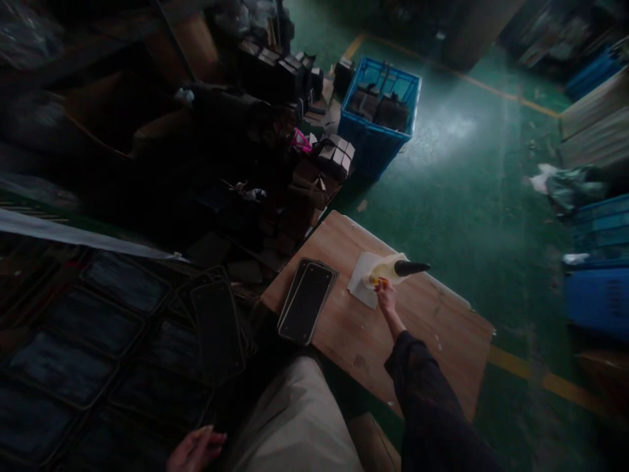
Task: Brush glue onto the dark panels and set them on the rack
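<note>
My right hand [386, 296] reaches out over a wooden board [393, 341] and is closed round the base of a pale squeeze bottle [390, 269] with a black pointed nozzle. The bottle lies over a white cloth or paper [361, 278] on the board. A small stack of flat dark rectangular panels [307, 300] rests on the board's left part, apart from the hand. My left hand [196, 449] hangs low at the bottom edge beside my light trouser leg [295, 419], fingers loosely curled, holding nothing that I can see.
Several dark panels [98, 341] lie spread over the surface at left. Stacked dark boxes [314, 177] stand behind the board. A blue crate [381, 115] sits on the green floor beyond; more blue crates [597, 275] stand at right. Yellow floor lines [540, 380] cross the floor.
</note>
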Demonstrator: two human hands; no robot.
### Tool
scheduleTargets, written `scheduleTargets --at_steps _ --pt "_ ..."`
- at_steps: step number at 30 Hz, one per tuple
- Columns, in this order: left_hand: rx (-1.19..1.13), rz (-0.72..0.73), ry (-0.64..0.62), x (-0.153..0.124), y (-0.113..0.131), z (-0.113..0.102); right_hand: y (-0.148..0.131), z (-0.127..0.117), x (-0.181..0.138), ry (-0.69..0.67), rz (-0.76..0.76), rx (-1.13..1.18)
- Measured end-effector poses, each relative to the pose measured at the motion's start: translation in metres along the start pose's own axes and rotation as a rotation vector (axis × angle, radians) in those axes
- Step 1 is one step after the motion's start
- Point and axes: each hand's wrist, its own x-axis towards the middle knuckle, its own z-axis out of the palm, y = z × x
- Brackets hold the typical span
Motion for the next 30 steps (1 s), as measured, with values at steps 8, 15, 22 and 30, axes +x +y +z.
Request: scheduleTargets --at_steps 8,15,22,30 --pt "0.039 0.020 0.121 0.014 0.005 0.020 -0.005 -0.009 -0.003 -0.068 -0.058 -0.076" --pt "0.129 0.061 0.086 0.009 0.024 0.034 -0.021 -0.030 -0.023 -0.178 -0.144 -0.130" --pt "0.015 0.015 0.027 0.012 0.021 0.033 -0.027 -0.047 -0.041 -0.129 -0.094 -0.037" --pt "0.018 -0.013 0.034 0.015 0.008 0.031 -0.013 -0.016 -0.030 0.139 0.191 0.333"
